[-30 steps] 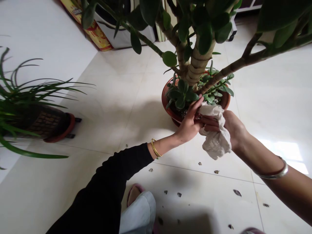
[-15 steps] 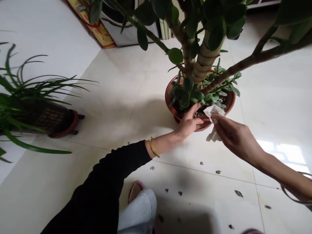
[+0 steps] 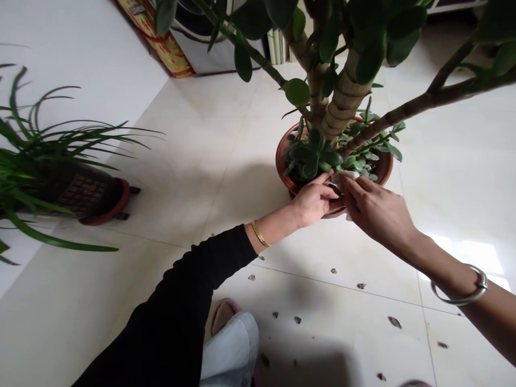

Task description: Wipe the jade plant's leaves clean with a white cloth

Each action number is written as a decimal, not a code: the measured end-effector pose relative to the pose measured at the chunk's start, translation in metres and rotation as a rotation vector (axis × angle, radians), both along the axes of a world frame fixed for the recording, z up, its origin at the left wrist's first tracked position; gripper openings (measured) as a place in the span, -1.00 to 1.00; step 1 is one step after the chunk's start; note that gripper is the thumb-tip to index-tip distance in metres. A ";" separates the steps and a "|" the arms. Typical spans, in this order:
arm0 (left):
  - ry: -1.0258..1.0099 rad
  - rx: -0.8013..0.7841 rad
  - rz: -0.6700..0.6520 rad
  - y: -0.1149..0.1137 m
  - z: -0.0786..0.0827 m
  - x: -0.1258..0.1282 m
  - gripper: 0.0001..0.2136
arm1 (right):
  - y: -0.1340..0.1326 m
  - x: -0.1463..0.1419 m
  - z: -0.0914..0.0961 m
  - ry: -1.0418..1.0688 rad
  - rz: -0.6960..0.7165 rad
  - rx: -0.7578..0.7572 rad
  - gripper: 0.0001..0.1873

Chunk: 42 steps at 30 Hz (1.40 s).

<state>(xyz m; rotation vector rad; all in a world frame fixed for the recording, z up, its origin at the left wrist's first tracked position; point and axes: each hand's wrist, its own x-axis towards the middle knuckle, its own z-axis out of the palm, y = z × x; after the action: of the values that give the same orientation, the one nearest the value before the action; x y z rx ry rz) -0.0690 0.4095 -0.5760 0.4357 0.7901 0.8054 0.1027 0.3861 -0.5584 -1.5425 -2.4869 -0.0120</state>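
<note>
Right hand (image 3: 381,215) inward, palm down

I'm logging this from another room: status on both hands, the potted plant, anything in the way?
Right hand pinching white tissue or cloth at near rim of pot. Left hand alongside. Potted plant upright; low leaves near both hands, possible snag.

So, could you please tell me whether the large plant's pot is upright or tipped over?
Upright: the brown pot stands on the floor, rim facing up, with the thick trunk rising from it.
</note>
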 end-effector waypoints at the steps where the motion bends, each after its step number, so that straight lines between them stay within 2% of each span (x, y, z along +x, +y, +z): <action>1: -0.013 -0.019 -0.012 0.000 0.001 -0.001 -0.19 | -0.002 0.003 -0.002 0.030 0.013 0.022 -0.57; 6: -0.042 -0.044 0.046 -0.004 0.009 -0.002 -0.49 | -0.012 0.020 -0.009 0.197 0.028 0.015 -0.75; 8: -0.025 -0.052 0.055 -0.006 0.012 -0.001 -0.54 | -0.012 0.026 -0.011 0.247 0.019 0.000 -0.81; 10: -0.016 -0.057 0.065 -0.007 0.014 0.000 -0.55 | -0.011 0.031 -0.011 0.295 0.069 -0.008 -0.90; 14: 0.014 -0.067 0.079 -0.005 0.014 0.001 -0.57 | -0.008 0.031 -0.006 0.352 0.196 0.011 -0.76; 17: 0.013 -0.067 0.116 -0.002 0.008 0.003 -0.63 | -0.010 0.024 -0.002 0.308 0.160 0.069 -0.66; 22: -0.060 -0.020 0.192 0.002 0.004 0.008 -0.70 | -0.012 0.013 -0.001 0.094 0.062 0.143 -0.58; 25: -0.099 -0.003 0.188 0.003 0.006 0.009 -0.68 | -0.012 0.010 -0.004 0.010 0.019 0.109 -0.55; 33: -0.106 0.012 0.182 0.004 0.009 0.012 -0.38 | -0.008 0.003 -0.008 -0.083 -0.017 0.011 -0.46; 42: -0.099 0.037 0.173 0.003 0.009 0.012 -0.33 | 0.007 -0.004 -0.005 -0.090 -0.028 -0.014 -0.46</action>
<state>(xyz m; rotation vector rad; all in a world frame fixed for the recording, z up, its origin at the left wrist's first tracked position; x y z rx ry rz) -0.0571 0.4126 -0.5666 0.3603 0.7288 0.9967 0.0986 0.3930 -0.5633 -1.6169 -2.5383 -0.0708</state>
